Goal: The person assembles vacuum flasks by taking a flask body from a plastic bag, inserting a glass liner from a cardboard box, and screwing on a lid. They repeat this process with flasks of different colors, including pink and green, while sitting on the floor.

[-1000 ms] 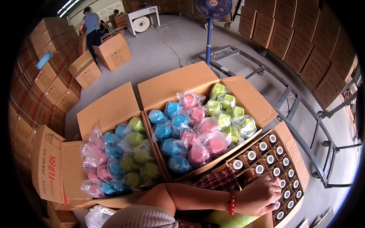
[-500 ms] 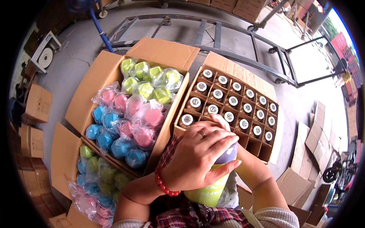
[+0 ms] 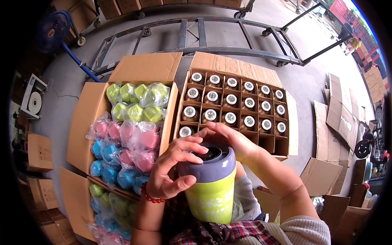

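Note:
A lime-green flask (image 3: 210,200) with pale print stands near my lap, tilted slightly. Its purple-grey collar (image 3: 210,169) surrounds a dark round centre. My left hand (image 3: 171,167), wearing a red bead bracelet (image 3: 152,195), curves over the collar's left side. Its fingers are apart, their tips over the rim and the thumb held off the front. On the far right side my right hand (image 3: 230,139) is cupped with fingers stretched out behind the collar. Whether those fingertips touch it is hidden. Neither hand wraps tightly round the flask.
Ahead, a divided carton (image 3: 175,122) holds several upright bottle-like pieces with white-ringed tops. Left of it, an open carton (image 3: 87,118) contains bagged green, pink and blue pieces; another carton (image 3: 73,204) sits nearer. A metal cart frame (image 3: 220,51), blue fan (image 3: 53,30) and flattened cardboard (image 3: 341,118) lie beyond.
My hands, earlier stacked over the purple-grey top with the left covering it, have spread apart and uncovered the collar and dark centre. The view has shifted, so the cartons appear further left.

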{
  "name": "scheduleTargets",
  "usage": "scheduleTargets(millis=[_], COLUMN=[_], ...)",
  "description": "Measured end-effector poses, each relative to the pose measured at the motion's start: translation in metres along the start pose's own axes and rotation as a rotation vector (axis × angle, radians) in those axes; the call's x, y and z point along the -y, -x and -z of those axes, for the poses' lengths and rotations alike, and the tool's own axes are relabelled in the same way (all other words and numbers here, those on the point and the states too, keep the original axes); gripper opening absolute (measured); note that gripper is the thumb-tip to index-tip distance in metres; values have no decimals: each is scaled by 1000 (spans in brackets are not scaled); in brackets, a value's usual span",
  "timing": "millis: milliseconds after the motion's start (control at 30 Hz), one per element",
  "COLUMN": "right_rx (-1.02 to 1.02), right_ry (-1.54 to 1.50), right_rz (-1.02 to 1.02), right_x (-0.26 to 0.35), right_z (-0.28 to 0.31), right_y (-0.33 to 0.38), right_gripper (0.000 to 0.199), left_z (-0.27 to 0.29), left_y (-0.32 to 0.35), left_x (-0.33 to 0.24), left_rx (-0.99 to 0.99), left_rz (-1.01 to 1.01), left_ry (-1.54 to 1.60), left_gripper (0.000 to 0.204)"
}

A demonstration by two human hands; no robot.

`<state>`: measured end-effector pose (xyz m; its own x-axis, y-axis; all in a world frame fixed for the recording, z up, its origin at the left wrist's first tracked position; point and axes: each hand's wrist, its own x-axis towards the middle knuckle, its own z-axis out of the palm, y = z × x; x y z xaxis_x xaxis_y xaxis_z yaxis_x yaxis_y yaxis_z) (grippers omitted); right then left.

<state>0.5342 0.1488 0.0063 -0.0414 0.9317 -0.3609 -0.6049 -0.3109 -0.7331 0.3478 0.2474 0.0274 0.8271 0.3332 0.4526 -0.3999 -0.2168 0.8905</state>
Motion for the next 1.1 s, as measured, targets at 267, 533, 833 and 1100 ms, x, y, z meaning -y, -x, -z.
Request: scheduleTargets(millis=[267, 533, 833, 1100], right_rx=[209, 346, 363, 512], right_ry=[-58, 359, 1534, 1864], right_rz=[96, 254, 556, 598], right_x=[-3, 28, 98, 88], right_z=[-13, -24, -111, -150], right_y=[-5, 41, 142, 171], right_gripper=[45, 21, 27, 26], left_z=[-23, -17, -83, -103], left_y=[-12, 14, 53, 91], left_x=[-24, 5, -12, -31], left_rx=[-51, -176, 9, -10], left_rz=[-29, -109, 576, 619], left_ry=[-442, 206, 995, 969], left_gripper=[24, 25, 46, 52])
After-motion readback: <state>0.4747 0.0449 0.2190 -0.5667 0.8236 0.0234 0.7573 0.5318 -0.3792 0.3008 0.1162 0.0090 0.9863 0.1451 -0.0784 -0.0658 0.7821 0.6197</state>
